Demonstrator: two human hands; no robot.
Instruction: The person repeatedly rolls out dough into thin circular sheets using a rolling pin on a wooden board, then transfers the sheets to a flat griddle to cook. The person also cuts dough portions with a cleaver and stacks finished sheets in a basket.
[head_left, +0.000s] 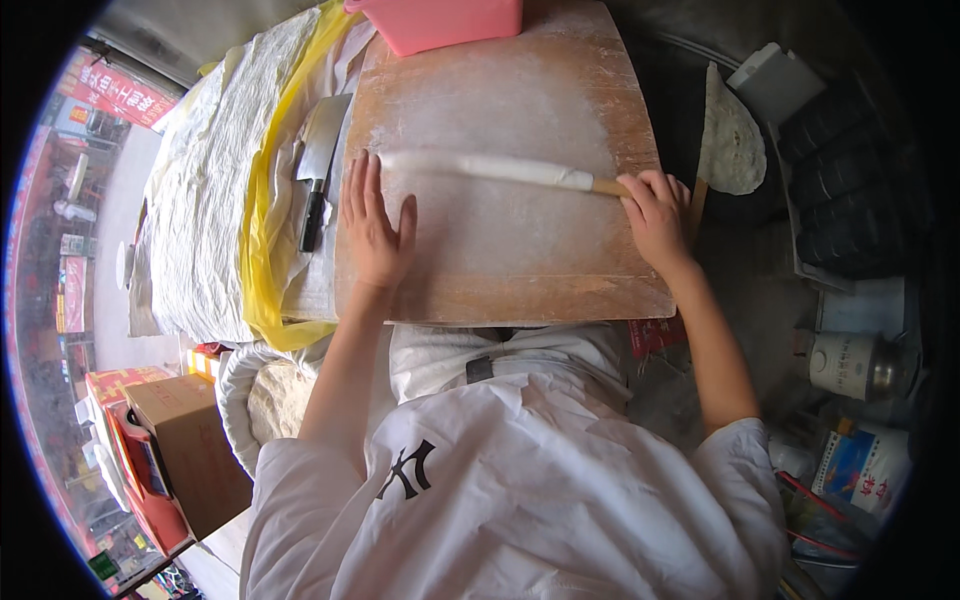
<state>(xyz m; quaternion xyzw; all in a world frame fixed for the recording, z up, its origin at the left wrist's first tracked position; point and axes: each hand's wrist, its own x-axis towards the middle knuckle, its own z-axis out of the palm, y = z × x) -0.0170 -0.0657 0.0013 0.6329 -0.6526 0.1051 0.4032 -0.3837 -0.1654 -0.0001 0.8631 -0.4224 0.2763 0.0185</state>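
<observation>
A long wooden rolling pin (611, 187) lies across a floured wooden board (517, 292), with a layer of white dough (480, 166) wrapped around most of its length. My right hand (660, 217) grips the bare right end of the pin at the board's right edge. Near the pin's other end, my left hand (375, 225) is flat with the fingers extended and the thumb apart, holding nothing; whether its fingertips touch the dough cannot be told. A cleaver (322, 150) with a black handle lies just left of the board.
A pink plastic bin (450, 22) stands on the board's far edge. Left are a wrinkled white cloth (217, 180) and yellow plastic sheeting (262, 225). A flatbread (731, 142) is beyond the right edge. Dough fills a lined container (244, 420) at lower left, beside a cardboard box (187, 442).
</observation>
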